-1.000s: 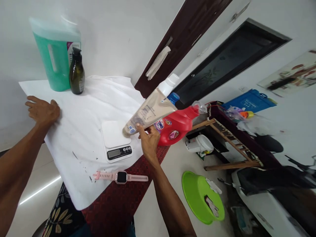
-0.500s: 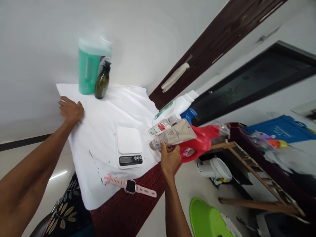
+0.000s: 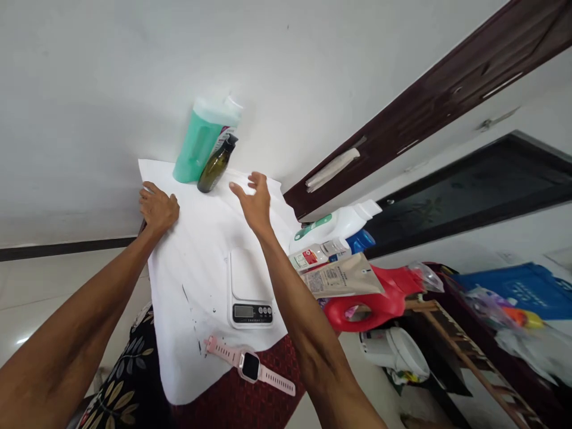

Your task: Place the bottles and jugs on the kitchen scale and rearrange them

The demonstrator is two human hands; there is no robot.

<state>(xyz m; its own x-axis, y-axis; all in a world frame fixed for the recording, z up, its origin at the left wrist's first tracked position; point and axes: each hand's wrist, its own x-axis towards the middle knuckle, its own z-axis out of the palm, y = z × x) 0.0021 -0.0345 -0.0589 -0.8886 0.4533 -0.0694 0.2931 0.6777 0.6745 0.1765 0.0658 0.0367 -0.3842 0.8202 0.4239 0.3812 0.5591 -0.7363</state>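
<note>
My right hand (image 3: pixel 256 202) is in the air over the white cloth (image 3: pixel 192 262), thumb and fingers apart, holding nothing. Nearest to it, on its left, stands a dark green pump bottle (image 3: pixel 215 168). Behind that bottle is a big jug of green liquid (image 3: pixel 193 146). My left hand (image 3: pixel 159 208) lies at the cloth's left edge with its fingers stretched out. A beige squeeze tube (image 3: pixel 342 277) stands cap down at the right, partly hidden by my right forearm. Below my hands sits a white kitchen scale (image 3: pixel 250 280), its display facing me.
Beside the tube stand a clear bottle (image 3: pixel 313 256), a white bottle (image 3: pixel 342 223), a blue-capped container (image 3: pixel 361 241) and a red detergent jug (image 3: pixel 388 298). A pink-strapped watch (image 3: pixel 249 365) lies at the table's front. A wall rises behind the table; a white bucket (image 3: pixel 395 351) is on the floor.
My right hand has let go of the beige tube, leaving it beside the red jug, and moved left toward the pump bottle. My left hand stays on the cloth edge. The view has shifted.
</note>
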